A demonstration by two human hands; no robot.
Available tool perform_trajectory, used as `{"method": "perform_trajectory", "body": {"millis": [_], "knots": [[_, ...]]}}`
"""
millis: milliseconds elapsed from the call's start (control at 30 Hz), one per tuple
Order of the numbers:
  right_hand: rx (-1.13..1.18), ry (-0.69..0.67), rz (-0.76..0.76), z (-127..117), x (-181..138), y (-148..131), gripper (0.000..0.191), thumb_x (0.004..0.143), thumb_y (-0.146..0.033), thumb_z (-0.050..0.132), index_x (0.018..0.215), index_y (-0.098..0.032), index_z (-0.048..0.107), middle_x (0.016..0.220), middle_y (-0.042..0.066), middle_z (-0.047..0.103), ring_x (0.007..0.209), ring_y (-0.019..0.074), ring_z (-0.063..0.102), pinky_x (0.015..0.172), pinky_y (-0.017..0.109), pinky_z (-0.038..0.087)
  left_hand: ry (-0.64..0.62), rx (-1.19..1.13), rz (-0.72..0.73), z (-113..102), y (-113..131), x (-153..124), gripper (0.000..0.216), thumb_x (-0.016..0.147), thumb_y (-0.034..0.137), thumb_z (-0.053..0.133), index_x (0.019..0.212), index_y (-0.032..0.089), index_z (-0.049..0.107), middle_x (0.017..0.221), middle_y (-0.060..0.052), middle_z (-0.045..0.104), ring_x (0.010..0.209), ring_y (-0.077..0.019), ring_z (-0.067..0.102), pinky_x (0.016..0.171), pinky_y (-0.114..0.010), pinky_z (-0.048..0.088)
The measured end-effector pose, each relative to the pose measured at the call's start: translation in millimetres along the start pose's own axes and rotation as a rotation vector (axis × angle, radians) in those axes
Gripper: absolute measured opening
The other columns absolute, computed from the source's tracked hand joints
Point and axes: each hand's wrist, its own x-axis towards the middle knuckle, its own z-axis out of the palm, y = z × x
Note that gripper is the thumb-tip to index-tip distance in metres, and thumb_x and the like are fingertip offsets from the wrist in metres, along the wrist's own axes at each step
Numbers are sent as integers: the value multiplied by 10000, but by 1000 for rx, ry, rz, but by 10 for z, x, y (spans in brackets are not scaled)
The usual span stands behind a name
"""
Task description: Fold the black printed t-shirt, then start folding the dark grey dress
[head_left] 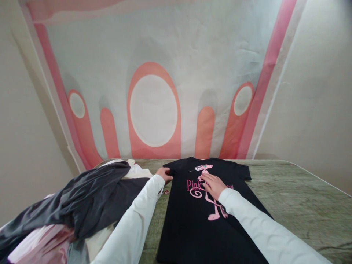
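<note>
A black T-shirt (pixel 181 220) with a pink cartoon panther and pink lettering lies spread flat, its collar toward the wall. My left hand (pixel 164 174) is at the cuff of the shirt's left-side sleeve, fingers curled and closed on the fabric edge. Over the chest print rests my right hand (pixel 214 185), fingers stretched out and palm down, covering part of the lettering. Both forearms wear white sleeves. The shirt's lower hem runs out of view at the bottom.
A heap of clothes (pixel 90 198), dark grey on top with pink and white pieces below, lies left of the shirt. All rests on a wood-grain table (pixel 305 205). Behind its far edge stands a wall with a pink and white printed backdrop (pixel 233 55).
</note>
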Motion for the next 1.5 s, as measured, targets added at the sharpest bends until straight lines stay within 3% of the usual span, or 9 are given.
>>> {"method": "perform_trajectory", "body": {"millis": [300, 433, 733, 833, 1000, 1167, 1300, 1400, 1500], "knots": [[-6, 0, -3, -23, 4, -18, 410, 835, -330, 353, 1194, -183, 485, 1268, 80, 455, 1180, 209, 375, 959, 384, 302, 196, 371, -58, -48, -13, -33, 179, 651, 92, 488, 661, 191, 637, 916, -47, 586, 973, -240, 466, 826, -330, 361], [11, -1, -6, -34, -1, -20, 407, 831, -319, 355, 1185, -173, 494, 1259, 87, 464, 1181, 211, 372, 961, 389, 298, 183, 425, -89, -20, -34, -3, 199, 685, 109, 474, 689, 211, 644, 985, -65, 578, 1005, -252, 467, 828, -350, 362], [12, -5, 7, -36, 2, -32, 412, 834, -326, 350, 1189, -170, 489, 1269, 84, 454, 1181, 211, 371, 961, 387, 295, 219, 325, -263, -11, -146, 215, 424, 827, 445, 363, 996, 99, 540, 1005, -146, 601, 979, -238, 544, 788, -286, 398], [5, -17, 4, -49, 1, -39, 423, 836, -355, 349, 1197, -180, 483, 1275, 78, 448, 1189, 214, 361, 959, 390, 296, 253, 300, -306, 14, -130, 348, 595, 743, 504, 491, 1111, 40, 439, 1079, -195, 555, 1011, -251, 530, 789, -275, 405], [-9, -24, 16, -61, 0, -48, 443, 836, -389, 347, 1205, -182, 475, 1283, 79, 438, 1196, 219, 349, 961, 394, 291, 191, 292, -325, -12, -120, 629, 631, 534, 318, 741, 1043, 47, 483, 1011, -184, 596, 932, -262, 571, 733, -269, 434], [-8, -22, 17, -69, -7, -61, 440, 836, -388, 347, 1206, -188, 475, 1284, 69, 439, 1190, 214, 353, 961, 386, 290, 194, 320, -261, -76, -169, 691, 432, 629, 216, 677, 1023, 135, 521, 1012, -81, 609, 931, -173, 574, 769, -205, 418], [-5, -29, 22, -89, -10, -75, 449, 837, -394, 343, 1212, -181, 471, 1281, 70, 442, 1187, 209, 358, 967, 377, 283, 274, 408, -185, -46, -16, 537, 364, 750, 176, 519, 1108, 137, 471, 1103, -139, 540, 1045, -229, 502, 862, -323, 377], [-15, -28, 29, -109, -6, -87, 454, 837, -405, 343, 1212, -181, 471, 1286, 72, 436, 1187, 208, 357, 972, 372, 277, 277, 463, -46, 172, 253, 355, 439, 790, 197, 445, 1220, 159, 368, 1233, -166, 423, 1157, -271, 385, 928, -446, 288], [-26, -28, 31, -120, -2, -93, 457, 839, -411, 339, 1208, -177, 473, 1285, 70, 436, 1194, 207, 344, 983, 363, 260, 133, 478, 178, 531, 493, 146, 374, 794, 297, 461, 1167, 268, 440, 1262, -28, 437, 1192, -181, 347, 993, -346, 233]]}}
